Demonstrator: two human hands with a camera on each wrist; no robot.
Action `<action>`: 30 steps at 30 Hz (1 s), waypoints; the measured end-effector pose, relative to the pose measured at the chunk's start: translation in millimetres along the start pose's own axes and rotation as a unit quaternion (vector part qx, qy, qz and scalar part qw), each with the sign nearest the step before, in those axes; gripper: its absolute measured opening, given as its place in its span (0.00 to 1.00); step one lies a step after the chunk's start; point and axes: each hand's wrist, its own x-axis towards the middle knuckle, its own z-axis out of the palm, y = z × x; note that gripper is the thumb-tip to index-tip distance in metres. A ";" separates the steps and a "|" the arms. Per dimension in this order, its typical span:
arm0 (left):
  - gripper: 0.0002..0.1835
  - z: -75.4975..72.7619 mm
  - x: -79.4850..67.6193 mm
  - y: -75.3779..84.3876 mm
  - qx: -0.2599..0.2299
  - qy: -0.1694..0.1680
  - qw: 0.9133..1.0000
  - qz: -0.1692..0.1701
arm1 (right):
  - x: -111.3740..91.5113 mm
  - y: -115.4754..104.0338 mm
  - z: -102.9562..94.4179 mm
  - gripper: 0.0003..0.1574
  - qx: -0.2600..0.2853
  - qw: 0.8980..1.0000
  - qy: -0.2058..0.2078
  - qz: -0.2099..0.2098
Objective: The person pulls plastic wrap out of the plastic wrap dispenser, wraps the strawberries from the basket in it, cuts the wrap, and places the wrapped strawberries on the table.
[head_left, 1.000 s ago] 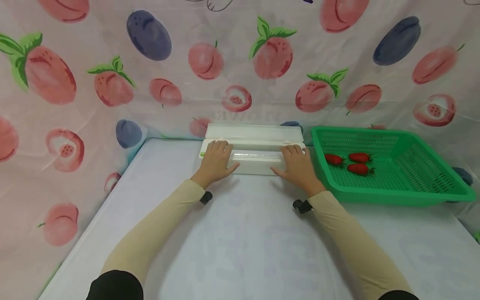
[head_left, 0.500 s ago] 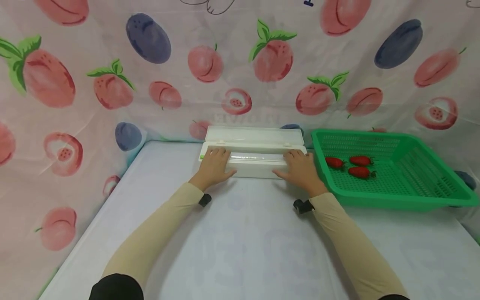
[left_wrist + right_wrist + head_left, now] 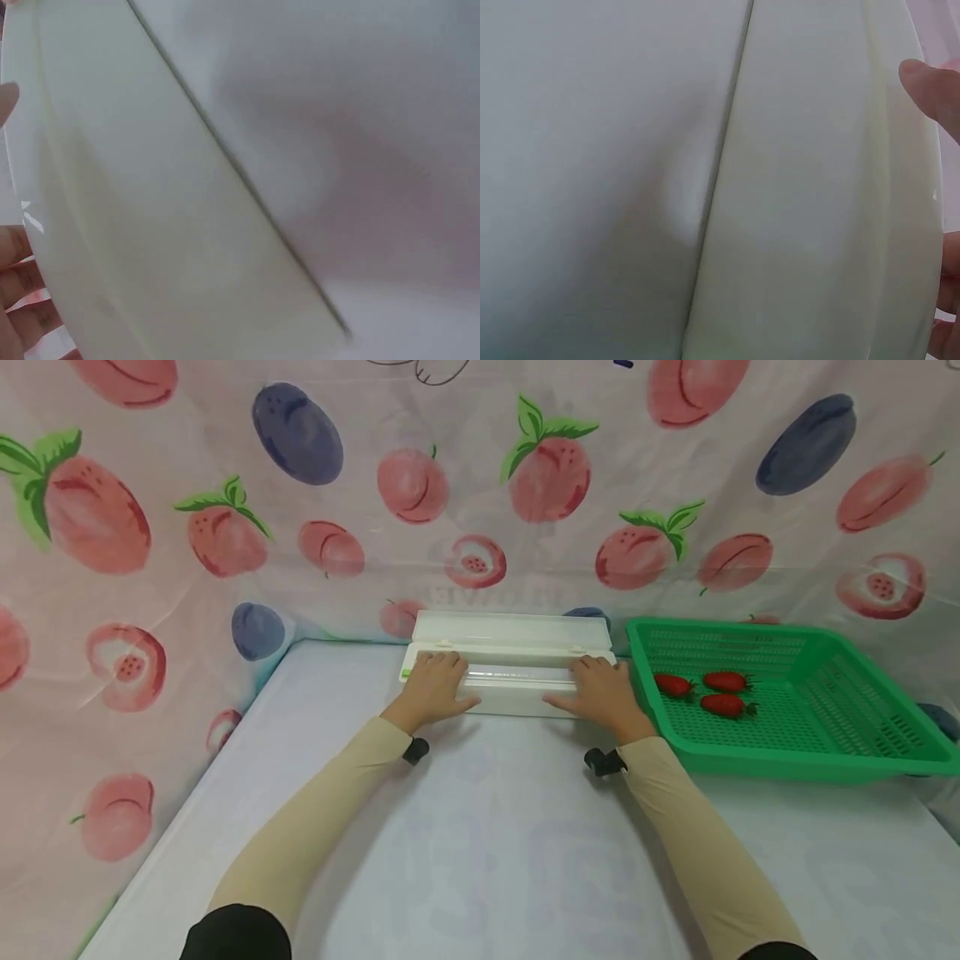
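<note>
A white cling film dispenser (image 3: 513, 700) lies near the back of the table, its long lid (image 3: 510, 628) tipped back. A shiny clear strip of film (image 3: 517, 673) shows along its inside. My left hand (image 3: 431, 689) grips the left end, fingers bent over the front rim, thumb pointing inward. At the other end my right hand (image 3: 606, 695) grips in the same way. Both wrist views are filled by the dispenser's smooth front wall (image 3: 172, 195), with bent fingers (image 3: 34, 319) beyond its edge and the right thumb (image 3: 934, 86) above it.
Right of the dispenser stands a green plastic basket (image 3: 787, 760) with strawberries (image 3: 726, 705) at its left side. White cloth covers the table (image 3: 495, 860). A fruit-print curtain (image 3: 450, 427) hangs behind and along the left.
Both hands' fingertips have slid slightly toward me, from the dispenser's inner back edge to the film. The dispenser and the basket stay in place; the head view shifts slightly.
</note>
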 end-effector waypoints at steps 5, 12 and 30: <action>0.33 -5.3 4.7 -2.3 -0.016 -0.032 0.999 -0.004 | 4.6 3.5 -0.2 0.45 0.020 1.000 -0.008 0.014; 0.29 -11.7 15.2 -1.6 -0.043 -0.059 0.997 -0.027 | 6.9 9.2 -4.0 0.35 0.078 0.996 0.020 0.047; 0.10 -7.8 14.8 -11.7 0.065 0.031 0.997 0.019 | -3.4 4.7 -7.7 0.06 0.040 0.988 0.144 0.029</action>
